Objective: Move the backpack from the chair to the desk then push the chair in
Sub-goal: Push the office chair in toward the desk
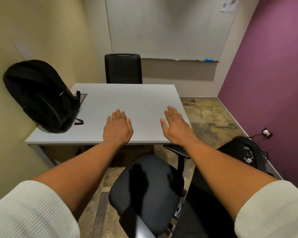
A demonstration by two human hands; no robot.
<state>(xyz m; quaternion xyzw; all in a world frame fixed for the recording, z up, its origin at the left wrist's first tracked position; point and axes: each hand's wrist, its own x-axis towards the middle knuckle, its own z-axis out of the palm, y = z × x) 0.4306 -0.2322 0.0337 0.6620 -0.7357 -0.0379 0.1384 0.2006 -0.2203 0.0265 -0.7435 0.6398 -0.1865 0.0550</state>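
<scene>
A black backpack [40, 97] stands upright on the left side of the grey desk [136, 100], leaning against the yellow wall. The black office chair [148, 189] sits below me, its bare seat pulled out from the desk's near edge, with one armrest [177, 151] just under the desktop. My left hand [118, 128] and my right hand [176, 127] are stretched out over the desk's near edge, palms down, fingers apart, holding nothing. Both are well to the right of the backpack.
A second black chair [123, 68] stands at the desk's far side under a whiteboard [169, 28]. A dark bag with cables [243, 152] lies on the floor at right by the purple wall. A cable hatch [83, 97] sits in the desktop beside the backpack.
</scene>
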